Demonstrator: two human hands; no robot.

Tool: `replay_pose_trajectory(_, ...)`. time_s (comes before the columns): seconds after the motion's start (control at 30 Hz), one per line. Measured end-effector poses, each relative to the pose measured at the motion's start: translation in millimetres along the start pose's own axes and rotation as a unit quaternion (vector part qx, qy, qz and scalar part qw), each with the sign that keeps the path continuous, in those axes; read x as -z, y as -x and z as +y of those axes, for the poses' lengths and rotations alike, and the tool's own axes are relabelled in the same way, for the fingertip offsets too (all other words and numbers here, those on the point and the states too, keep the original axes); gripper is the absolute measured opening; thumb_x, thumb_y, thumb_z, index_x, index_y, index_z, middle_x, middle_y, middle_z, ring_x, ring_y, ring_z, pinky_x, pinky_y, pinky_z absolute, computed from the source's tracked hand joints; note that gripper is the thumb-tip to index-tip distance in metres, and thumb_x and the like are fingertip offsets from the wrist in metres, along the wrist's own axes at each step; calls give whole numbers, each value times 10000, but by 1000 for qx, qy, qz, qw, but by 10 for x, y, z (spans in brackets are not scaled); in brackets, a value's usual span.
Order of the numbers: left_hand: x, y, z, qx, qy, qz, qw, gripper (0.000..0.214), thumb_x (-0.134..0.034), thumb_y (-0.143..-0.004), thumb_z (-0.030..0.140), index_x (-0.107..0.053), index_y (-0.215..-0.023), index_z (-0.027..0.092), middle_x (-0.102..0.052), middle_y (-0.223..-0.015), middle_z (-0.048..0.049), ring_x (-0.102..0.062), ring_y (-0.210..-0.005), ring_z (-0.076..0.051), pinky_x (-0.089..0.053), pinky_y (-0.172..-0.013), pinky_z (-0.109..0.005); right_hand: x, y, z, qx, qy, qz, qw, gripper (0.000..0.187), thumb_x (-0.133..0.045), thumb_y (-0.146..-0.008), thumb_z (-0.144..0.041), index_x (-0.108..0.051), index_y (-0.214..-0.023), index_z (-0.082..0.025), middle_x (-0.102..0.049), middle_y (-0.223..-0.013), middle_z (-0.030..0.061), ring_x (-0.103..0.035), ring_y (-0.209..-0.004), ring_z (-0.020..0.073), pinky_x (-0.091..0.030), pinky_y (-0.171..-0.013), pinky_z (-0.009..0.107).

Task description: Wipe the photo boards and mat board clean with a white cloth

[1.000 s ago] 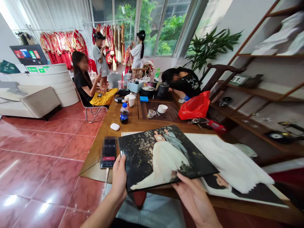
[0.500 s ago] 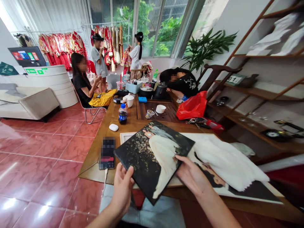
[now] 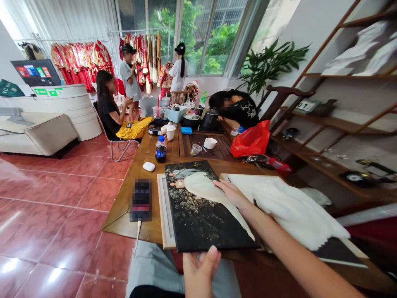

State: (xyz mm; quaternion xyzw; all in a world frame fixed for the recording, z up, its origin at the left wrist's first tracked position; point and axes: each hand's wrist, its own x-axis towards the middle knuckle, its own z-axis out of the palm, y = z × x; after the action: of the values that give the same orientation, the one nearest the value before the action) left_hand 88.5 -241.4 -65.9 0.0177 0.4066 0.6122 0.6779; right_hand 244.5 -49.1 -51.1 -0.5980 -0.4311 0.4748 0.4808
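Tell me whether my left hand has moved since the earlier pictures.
Yes: the left hand has moved rightward and lower in the picture, away from the phone.

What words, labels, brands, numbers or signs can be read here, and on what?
"YC": green bag-like item, far left; any further letters are unclear.
"01": small block, right.
Too small or blurred to read: bottle label, monitor, green signs, phone screen.
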Motion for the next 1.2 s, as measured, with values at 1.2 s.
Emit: replay_pose_trajectory(1.2,370,-151,294,-7,-245,-96,965,744,-801,-621,775,-799,-835,63,-784,-930,-222,-773,-793,-314,-647,-727,-413,-96,105,-23,202,409,0,890,370,-624,-973,-415,-606,-1278,-206,-611,-1303,92,-632,-1083,221,-556,-915,447)
